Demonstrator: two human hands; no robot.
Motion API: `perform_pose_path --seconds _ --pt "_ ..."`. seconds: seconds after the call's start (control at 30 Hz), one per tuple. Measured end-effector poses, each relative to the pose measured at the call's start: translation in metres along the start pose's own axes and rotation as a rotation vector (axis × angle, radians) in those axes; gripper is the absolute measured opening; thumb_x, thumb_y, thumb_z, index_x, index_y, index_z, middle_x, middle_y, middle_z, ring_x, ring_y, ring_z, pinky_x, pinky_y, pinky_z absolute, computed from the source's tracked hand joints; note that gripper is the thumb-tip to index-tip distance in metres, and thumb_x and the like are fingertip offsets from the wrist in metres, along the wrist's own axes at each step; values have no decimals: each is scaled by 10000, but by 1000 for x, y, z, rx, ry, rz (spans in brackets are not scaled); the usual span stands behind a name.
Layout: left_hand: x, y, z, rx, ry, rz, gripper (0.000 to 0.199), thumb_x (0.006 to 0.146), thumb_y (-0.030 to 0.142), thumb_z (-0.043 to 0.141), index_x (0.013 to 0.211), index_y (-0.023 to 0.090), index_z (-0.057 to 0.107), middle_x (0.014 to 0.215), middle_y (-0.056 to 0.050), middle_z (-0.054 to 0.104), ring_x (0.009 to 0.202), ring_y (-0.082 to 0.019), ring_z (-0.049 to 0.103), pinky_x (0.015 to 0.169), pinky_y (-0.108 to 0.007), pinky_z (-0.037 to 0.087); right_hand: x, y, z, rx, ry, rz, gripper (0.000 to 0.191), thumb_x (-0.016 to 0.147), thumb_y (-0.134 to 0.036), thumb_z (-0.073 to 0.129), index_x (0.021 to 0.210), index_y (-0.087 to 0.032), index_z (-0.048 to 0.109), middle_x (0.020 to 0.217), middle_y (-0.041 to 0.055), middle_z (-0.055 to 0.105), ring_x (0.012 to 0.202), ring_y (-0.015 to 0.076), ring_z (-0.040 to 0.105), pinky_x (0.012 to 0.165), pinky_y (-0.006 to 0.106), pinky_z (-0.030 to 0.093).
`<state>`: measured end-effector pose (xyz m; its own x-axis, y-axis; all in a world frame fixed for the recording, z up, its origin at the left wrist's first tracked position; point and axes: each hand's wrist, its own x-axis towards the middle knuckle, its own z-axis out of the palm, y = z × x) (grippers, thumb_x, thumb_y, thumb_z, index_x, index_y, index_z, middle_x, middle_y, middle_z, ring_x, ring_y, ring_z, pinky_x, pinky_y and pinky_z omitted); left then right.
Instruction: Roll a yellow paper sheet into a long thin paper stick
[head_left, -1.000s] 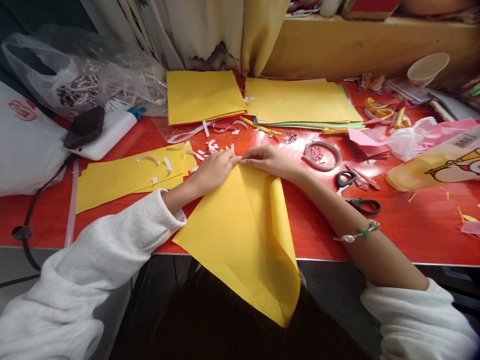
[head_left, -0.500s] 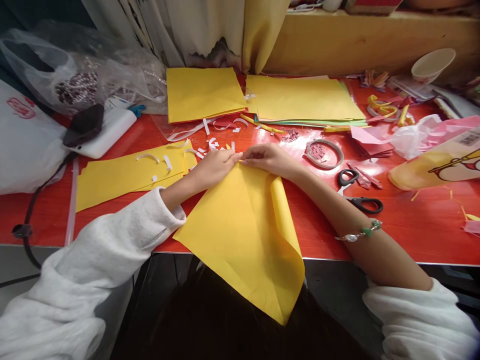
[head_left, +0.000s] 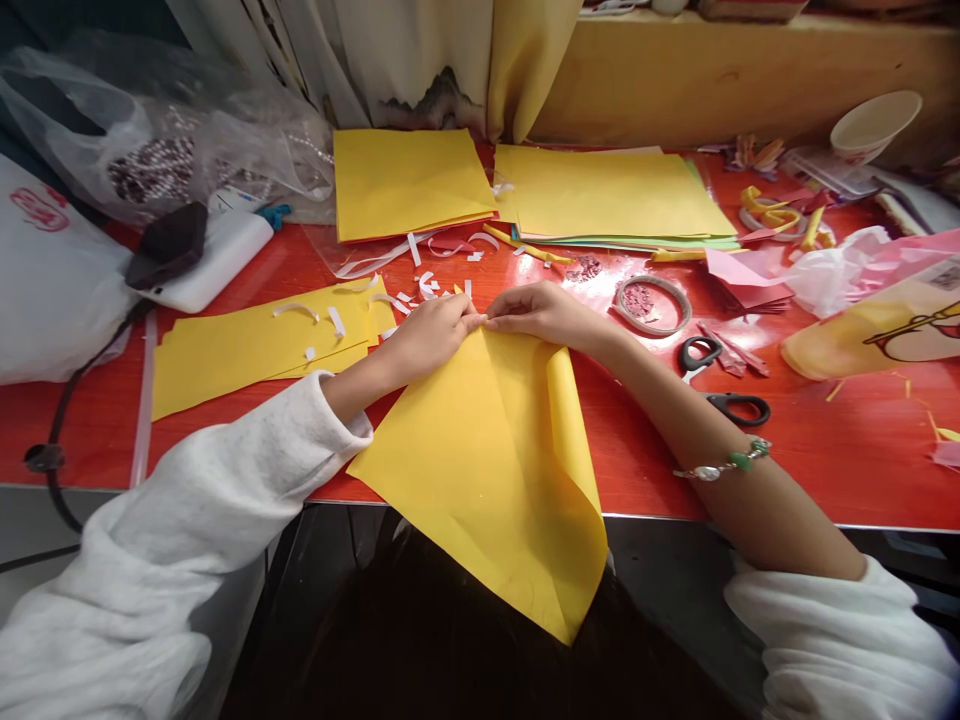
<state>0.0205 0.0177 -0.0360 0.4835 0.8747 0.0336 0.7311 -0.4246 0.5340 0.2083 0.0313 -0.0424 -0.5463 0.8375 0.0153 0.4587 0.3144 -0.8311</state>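
Note:
A yellow sheet of paper (head_left: 480,470) lies under my hands, with its near corner hanging past the table's front edge. Its right side curls up in a loose roll, and a faint crease runs down the middle. Both hands meet at the sheet's far end. My left hand (head_left: 435,338) pinches the paper there with thumb and fingers. Touching it from the other side, my right hand (head_left: 544,315) pinches the same edge. The exact fold between the fingertips is hidden. Cut yellow strips (head_left: 255,345) lie left of my left hand, and small white paper scraps (head_left: 427,285) lie just beyond it.
Black-handled scissors (head_left: 739,407) and a tape roll (head_left: 651,305) lie right of my right forearm. Two yellow paper stacks (head_left: 412,185) are at the back. A drink cup (head_left: 862,335) lies at the right; a phone (head_left: 166,245) and plastic bags (head_left: 56,280) are at the left.
The fingertips of both hands have shifted slightly along the paper's far end and still pinch it. The sheet and the things around it look nearly the same.

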Motion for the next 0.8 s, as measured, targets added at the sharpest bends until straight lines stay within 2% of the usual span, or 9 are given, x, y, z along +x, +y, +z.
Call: perform_pose_path --seconds 0.17,0.37,0.67,0.8 --pt "0 2 -2 -16 5 -6 224 892 305 419 788 145 538 824 -29 596 763 -145 528 663 -242 332 -1 -3 -3 23 -46 43 373 760 -424 578 922 -104 680 898 73 676 824 175 569 700 261 409" --pt "1 3 -5 8 -19 -68 327 922 342 359 663 158 437 648 10 496 621 -104 450 580 -233 271 0 -3 0 13 -24 23 441 731 -529 577 868 -120 667 846 60 663 789 168 557 687 270 414" --pt "-1 2 -1 53 20 -1 253 915 304 393 725 152 462 741 -13 536 690 -121 474 624 -242 292 -3 -7 -5 19 -62 106 367 744 -437 585 899 -124 695 844 52 676 754 152 561 642 256 405" --pt "-1 3 -2 33 18 -11 234 907 298 410 739 150 477 758 -16 546 706 -122 482 634 -240 299 -2 -7 -3 10 -54 86 330 746 -400 587 872 -110 680 816 48 664 725 135 549 630 246 396"
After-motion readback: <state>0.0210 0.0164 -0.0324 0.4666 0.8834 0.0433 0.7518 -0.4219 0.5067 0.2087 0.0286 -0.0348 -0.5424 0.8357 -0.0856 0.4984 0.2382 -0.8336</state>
